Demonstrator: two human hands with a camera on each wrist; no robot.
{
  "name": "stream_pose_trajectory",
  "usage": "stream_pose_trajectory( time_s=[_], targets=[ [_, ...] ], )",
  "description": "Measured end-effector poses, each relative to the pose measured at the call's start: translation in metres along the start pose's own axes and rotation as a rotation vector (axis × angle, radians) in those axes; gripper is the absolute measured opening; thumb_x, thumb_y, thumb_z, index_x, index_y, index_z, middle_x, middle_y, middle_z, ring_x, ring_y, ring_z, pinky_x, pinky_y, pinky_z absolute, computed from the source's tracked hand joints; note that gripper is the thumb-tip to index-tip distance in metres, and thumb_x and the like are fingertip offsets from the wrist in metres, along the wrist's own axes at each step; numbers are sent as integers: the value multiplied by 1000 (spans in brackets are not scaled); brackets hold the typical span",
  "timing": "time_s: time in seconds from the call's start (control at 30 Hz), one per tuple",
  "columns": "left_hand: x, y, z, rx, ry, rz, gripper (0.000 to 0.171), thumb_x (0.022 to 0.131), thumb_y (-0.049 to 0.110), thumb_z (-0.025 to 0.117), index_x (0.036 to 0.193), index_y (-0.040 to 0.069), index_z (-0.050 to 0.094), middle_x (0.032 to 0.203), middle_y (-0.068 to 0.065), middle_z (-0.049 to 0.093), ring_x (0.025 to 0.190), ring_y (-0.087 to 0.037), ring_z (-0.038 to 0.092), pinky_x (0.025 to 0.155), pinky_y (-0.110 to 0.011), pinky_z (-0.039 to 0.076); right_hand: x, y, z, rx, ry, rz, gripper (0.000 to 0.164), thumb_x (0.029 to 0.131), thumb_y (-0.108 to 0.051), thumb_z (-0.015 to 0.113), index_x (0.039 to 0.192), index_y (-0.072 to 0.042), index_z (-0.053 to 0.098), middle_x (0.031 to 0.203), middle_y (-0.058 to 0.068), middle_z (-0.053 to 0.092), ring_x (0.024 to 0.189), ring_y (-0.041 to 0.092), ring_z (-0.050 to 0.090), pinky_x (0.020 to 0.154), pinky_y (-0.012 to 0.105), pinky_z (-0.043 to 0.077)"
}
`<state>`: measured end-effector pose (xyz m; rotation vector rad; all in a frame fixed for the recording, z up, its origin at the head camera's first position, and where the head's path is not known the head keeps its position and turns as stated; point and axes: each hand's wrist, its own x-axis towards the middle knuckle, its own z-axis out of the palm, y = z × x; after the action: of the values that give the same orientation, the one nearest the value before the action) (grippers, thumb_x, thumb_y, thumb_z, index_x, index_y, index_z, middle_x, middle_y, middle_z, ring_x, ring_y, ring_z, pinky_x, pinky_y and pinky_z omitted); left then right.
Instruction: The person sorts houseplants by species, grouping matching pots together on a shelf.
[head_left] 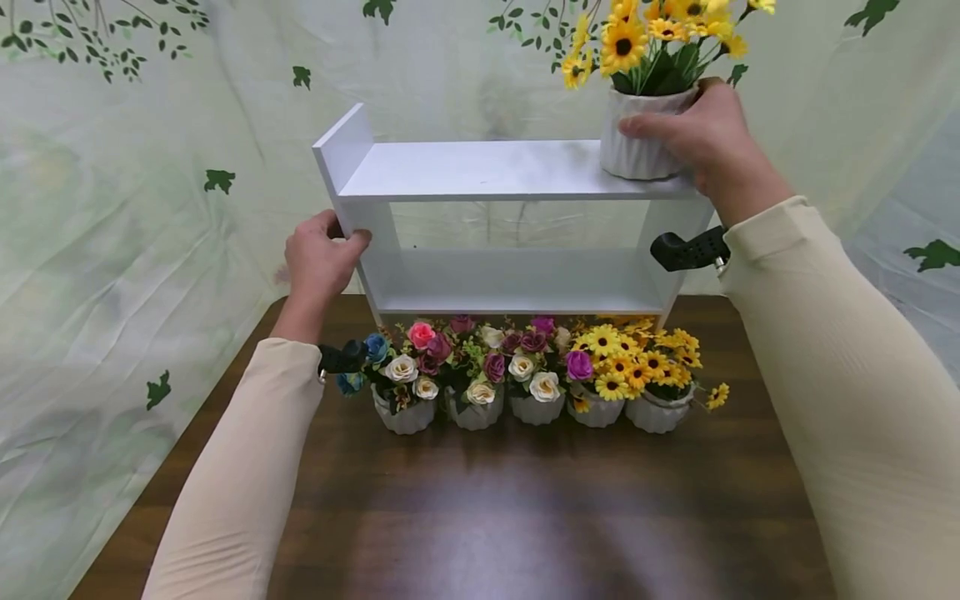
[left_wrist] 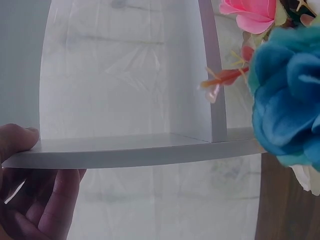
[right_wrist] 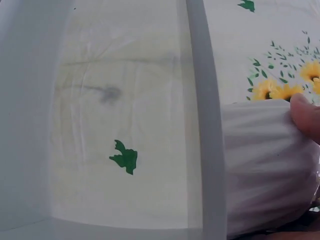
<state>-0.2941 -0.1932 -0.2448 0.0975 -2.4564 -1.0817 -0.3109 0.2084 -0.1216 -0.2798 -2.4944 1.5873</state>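
Note:
At the upper right of the head view, my right hand [head_left: 716, 150] holds a ribbed white flowerpot [head_left: 633, 150] of yellow sunflower-like blooms [head_left: 622, 46], thumb across its front. The pot is upright at the right end of the top board of a white two-tier shelf [head_left: 480, 171]. In the right wrist view the pot's side [right_wrist: 265, 160] shows right at the board's edge, with a thumb [right_wrist: 306, 117] on it. My left hand [head_left: 318, 258] grips the shelf's left side panel. The left wrist view shows that panel [left_wrist: 125, 157] between thumb and fingers [left_wrist: 62, 200].
A row of several white pots [head_left: 536, 408] with roses [head_left: 543, 386] and yellow daisies [head_left: 611, 362] stands in front of the shelf on a dark wooden table [head_left: 487, 517]. Blue flowers [head_left: 351, 382] lean out close to the left wrist. A leaf-patterned cloth [head_left: 247, 108] hangs behind.

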Motion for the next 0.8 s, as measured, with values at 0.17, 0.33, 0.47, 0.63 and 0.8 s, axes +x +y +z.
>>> stream_pose_trajectory(
  time_s=[0.17, 0.33, 0.47, 0.63, 0.8],
  targets=[
    [-1, 0, 1, -5, -9, -3, 45, 91, 26, 58, 127, 0, 63, 125, -22, 68, 117, -36, 64, 98, -51, 52, 1, 3, 3, 81, 2, 0, 93, 82, -31, 79, 155, -24, 22, 162, -6, 31, 143, 15, 35, 122, 32, 30],
    [-2, 1, 1, -16, -12, -1, 46, 91, 26, 58, 129, 0, 63, 127, -22, 67, 118, -36, 63, 99, -52, 52, 1, 3, 4, 73, 4, 18, 92, 84, -33, 77, 155, -26, 20, 162, -6, 29, 143, 15, 34, 122, 31, 30],
    [-2, 1, 1, -19, -6, 2, 46, 91, 26, 59, 129, 0, 63, 127, -22, 67, 118, -36, 63, 99, -51, 52, 0, 2, 4, 89, 3, 13, 92, 84, -30, 77, 155, -28, 18, 163, -7, 27, 145, 14, 32, 122, 30, 28],
    [-1, 1, 1, -13, -3, 3, 46, 91, 27, 58, 129, 1, 63, 127, -21, 67, 119, -36, 63, 100, -51, 51, -3, 1, 5, 108, 39, -72, 92, 83, -22, 78, 153, -28, 19, 162, -8, 28, 146, 12, 30, 124, 28, 23],
    [0, 0, 0, -10, -1, -9, 46, 91, 28, 58, 129, 1, 63, 127, -21, 67, 118, -36, 63, 100, -51, 51, -9, -3, 4, 83, 91, -108, 96, 82, -22, 78, 154, -28, 15, 163, -8, 25, 148, 8, 27, 123, 24, 23]
  ],
)
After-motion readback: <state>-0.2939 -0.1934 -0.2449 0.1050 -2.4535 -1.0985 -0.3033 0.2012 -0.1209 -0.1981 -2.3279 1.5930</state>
